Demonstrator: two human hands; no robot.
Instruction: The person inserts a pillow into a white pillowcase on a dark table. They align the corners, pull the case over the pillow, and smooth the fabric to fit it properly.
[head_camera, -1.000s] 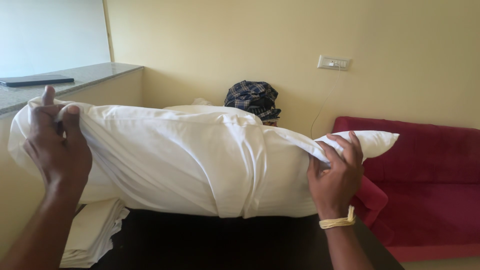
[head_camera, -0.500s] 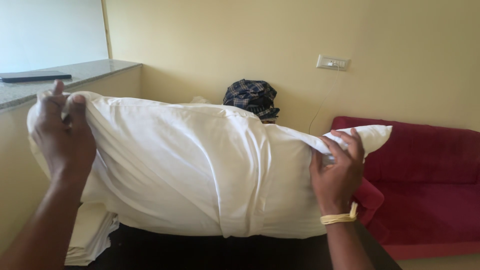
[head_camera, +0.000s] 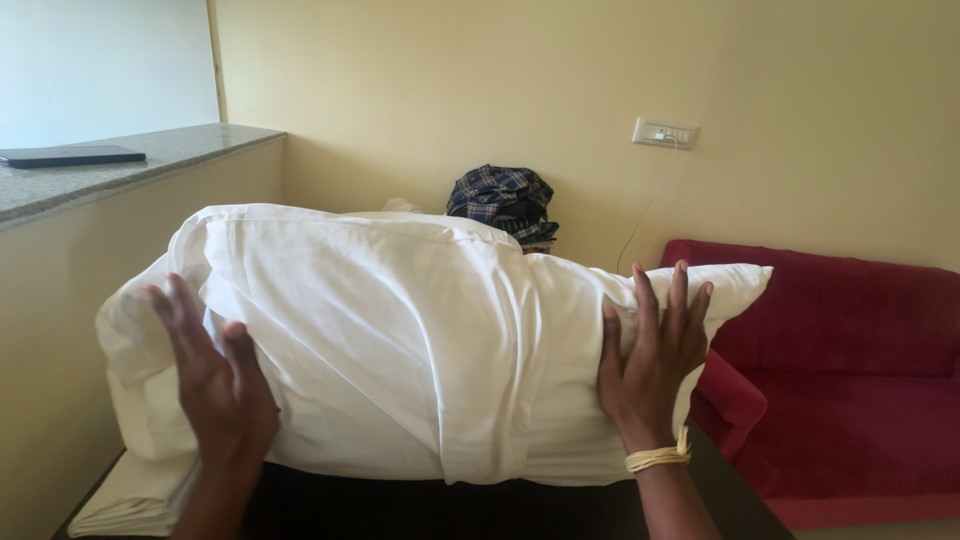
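A large white pillow in a white case lies across a dark table in front of me. My left hand is flat against the pillow's left end, fingers spread, gripping nothing. My right hand, with a yellow band at the wrist, presses flat on the pillow's right part, fingers spread upward. The pillow's far right corner sticks out toward the sofa.
A red sofa stands at the right. Folded white linen lies at the table's left edge. A stone ledge bearing a dark flat device runs along the left. Checked cloth is heaped behind; a wall socket has a cable.
Both hands have let go of the pillowcase fabric and now lie flat and spread against the pillow. The left hand dropped lower; the pillow has settled lower.
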